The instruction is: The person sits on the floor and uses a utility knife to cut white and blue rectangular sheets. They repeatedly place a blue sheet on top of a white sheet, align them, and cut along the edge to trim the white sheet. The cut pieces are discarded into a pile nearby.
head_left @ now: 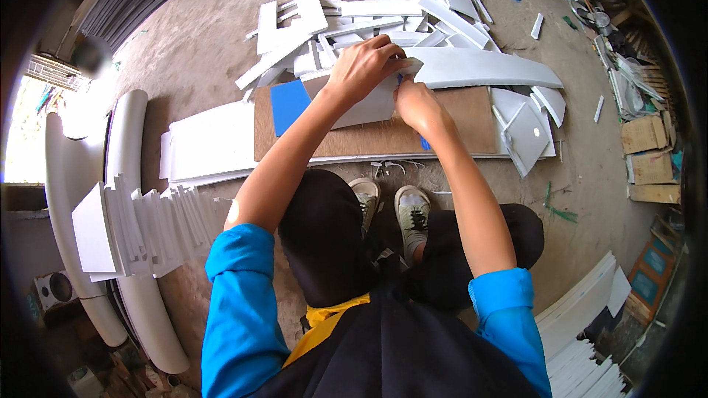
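Both arms are reaching fwd over the brown board [461,121], elbows a bit bent, hands nearly meeting. L hand [363,68] is palm down, wrist bent, fingers curled onto a small white piece [415,66]; can't tell if it's gripping or just pressing. R hand [419,107] is clenched round some blue thing [400,79], thumb side up near that piece.

White sheet [369,109] is under my hands, lying on the board, w/ the blue sheet [289,107] just left of it.

Count: 1 board, 1 blue sheet, 1 long curved strip [483,68] past my R hand, 2 shoes [411,210]. Scraps [369,23] behind overlap too much to count, tbh.

Hard to see: most of the blue thing's inside my fist, L fingertips are partly hidden, and the R-side stack [582,302] is partly behind my sleeve [505,298].
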Available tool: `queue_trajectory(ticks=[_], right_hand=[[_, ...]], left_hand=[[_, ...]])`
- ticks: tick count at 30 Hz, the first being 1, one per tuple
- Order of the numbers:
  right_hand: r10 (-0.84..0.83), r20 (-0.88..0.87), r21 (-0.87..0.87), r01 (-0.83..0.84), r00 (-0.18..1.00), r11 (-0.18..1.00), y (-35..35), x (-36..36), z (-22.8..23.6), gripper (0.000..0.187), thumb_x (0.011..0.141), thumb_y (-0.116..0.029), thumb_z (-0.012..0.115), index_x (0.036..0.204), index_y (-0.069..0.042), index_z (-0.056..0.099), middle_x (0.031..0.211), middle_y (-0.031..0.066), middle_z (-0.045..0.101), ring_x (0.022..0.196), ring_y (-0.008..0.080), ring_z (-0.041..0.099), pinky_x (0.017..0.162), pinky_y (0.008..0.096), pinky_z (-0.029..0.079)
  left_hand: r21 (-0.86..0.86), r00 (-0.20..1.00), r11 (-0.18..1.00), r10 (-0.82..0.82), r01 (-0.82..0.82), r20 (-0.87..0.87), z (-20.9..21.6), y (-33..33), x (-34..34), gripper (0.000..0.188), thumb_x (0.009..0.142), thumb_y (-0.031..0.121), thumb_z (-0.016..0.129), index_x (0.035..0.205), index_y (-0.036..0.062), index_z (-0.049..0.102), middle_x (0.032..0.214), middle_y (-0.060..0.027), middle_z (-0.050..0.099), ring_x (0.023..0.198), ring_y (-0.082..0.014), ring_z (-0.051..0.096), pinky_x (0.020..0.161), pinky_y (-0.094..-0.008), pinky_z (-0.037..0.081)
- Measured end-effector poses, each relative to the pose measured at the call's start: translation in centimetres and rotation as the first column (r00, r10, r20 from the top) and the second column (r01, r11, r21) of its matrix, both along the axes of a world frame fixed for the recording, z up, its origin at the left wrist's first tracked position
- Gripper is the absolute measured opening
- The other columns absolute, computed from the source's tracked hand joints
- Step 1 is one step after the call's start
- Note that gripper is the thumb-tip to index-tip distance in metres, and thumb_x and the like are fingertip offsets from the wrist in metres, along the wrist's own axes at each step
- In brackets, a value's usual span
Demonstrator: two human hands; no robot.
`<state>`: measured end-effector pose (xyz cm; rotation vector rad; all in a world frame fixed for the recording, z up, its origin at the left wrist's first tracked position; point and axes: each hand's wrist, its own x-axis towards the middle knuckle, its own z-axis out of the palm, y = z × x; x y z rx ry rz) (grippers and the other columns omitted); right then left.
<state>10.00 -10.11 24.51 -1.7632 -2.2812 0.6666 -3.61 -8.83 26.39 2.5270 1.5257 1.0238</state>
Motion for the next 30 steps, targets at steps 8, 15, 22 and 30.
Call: queue_trajectory(ticks=[8,15,22,30], right_hand=[[0.037,-0.025,-0.023,-0.038,0.999,0.999,1.3,-0.5,-1.2,0.033,0.086,-0.018,0.036,0.101,0.009,0.048,0.082,0.0313,0.057,0.077,0.0414,0.059,0.071,0.0463,0.048],[0.017,0.010,-0.103,-0.016,1.000,0.995,-1.0,-0.1,1.3,0.033,0.085,-0.018,0.038,0.102,0.008,0.049,0.088,0.0316,0.056,0.080,0.0415,0.058,0.070,0.0457,0.047],[0.089,0.065,-0.077,-0.084,0.994,0.993,1.2,0.1,-4.0,0.034,0.085,-0.019,0.038,0.107,0.004,0.046,0.093,0.0305,0.056,0.092,0.0403,0.055,0.079,0.0444,0.046],[0.141,0.056,-0.106,-0.134,0.989,0.985,1.4,-0.7,-9.0,0.029,0.083,-0.010,0.035,0.097,0.006,0.054,0.096,0.0242,0.059,0.091,0.0362,0.058,0.077,0.0415,0.048]], left_hand=[[0.013,0.991,0.999,0.048,-0.047,-0.122,-0.7,0.5,-0.1,0.025,0.077,0.032,0.059,0.085,0.0080,0.061,0.083,-0.0079,0.059,0.071,-0.0270,0.060,0.060,-0.0361,0.048],[-0.072,0.960,0.986,0.125,-0.147,-0.250,-0.9,0.4,0.1,0.033,0.078,0.039,0.057,0.083,0.0062,0.055,0.071,-0.0111,0.061,0.062,-0.0296,0.060,0.053,-0.0391,0.048],[-0.137,0.974,0.988,0.036,-0.068,-0.225,-0.4,0.3,0.5,0.030,0.080,0.036,0.055,0.084,0.0064,0.054,0.073,-0.0112,0.060,0.063,-0.0310,0.059,0.052,-0.0400,0.046],[-0.192,0.979,0.976,0.065,-0.103,-0.193,-0.4,0.4,0.4,0.030,0.075,0.034,0.061,0.082,0.0053,0.055,0.076,-0.0109,0.059,0.064,-0.0311,0.060,0.054,-0.0398,0.048]])
